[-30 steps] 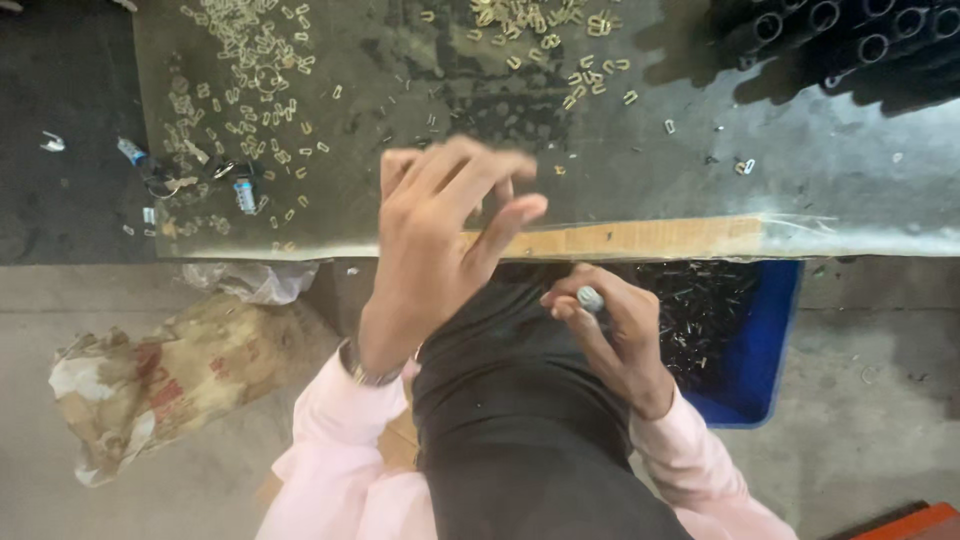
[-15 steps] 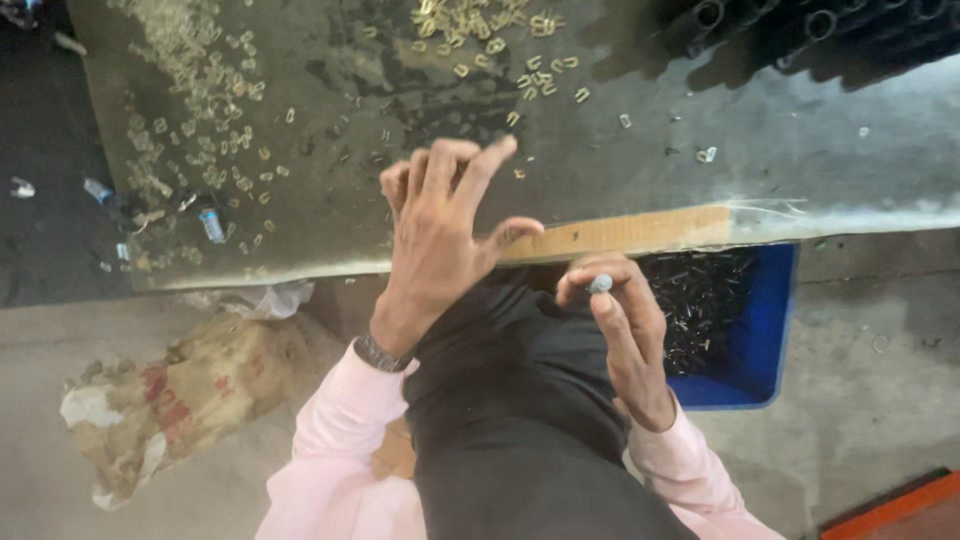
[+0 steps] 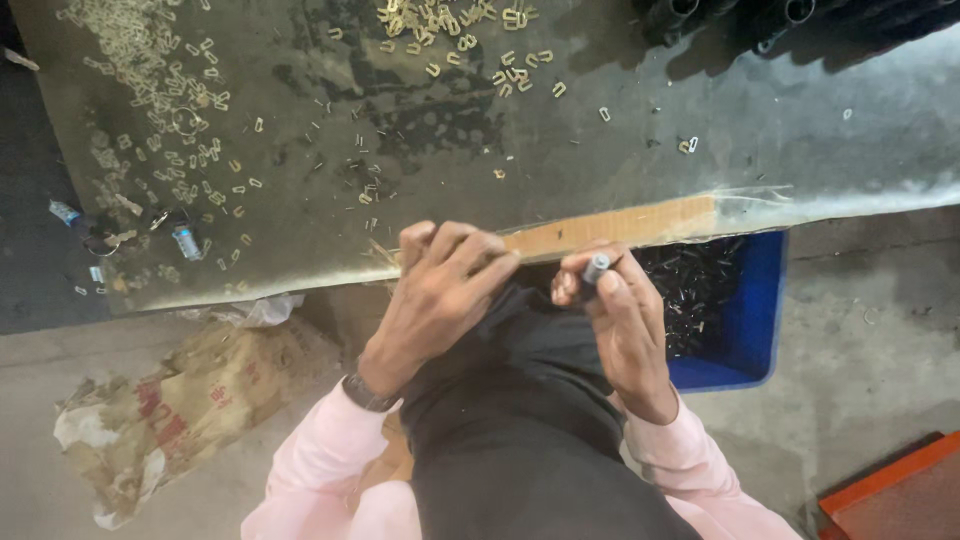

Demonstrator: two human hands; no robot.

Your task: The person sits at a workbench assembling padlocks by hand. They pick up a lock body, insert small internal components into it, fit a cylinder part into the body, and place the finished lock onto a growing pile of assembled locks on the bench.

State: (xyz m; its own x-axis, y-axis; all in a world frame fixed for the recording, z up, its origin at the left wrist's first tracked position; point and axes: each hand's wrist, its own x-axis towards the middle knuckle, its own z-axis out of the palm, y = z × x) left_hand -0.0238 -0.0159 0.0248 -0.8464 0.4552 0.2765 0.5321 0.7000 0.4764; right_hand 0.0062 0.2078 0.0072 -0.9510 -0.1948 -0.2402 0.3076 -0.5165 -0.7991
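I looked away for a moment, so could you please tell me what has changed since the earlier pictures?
The left hand came back from over the table to its near edge, its spread fingers now curled. The right hand kept its grip on the small grey tube. The clips and blue bin stayed put.

Crumpled sack — tan, paper-like, with faded red printing and torn whitish patches — lies flat on the concrete floor, below the near-left edge of the workbench. Crinkled clear plastic wrapping sits at the sack's upper edge, directly under the bench edge. No signs or screens in view.
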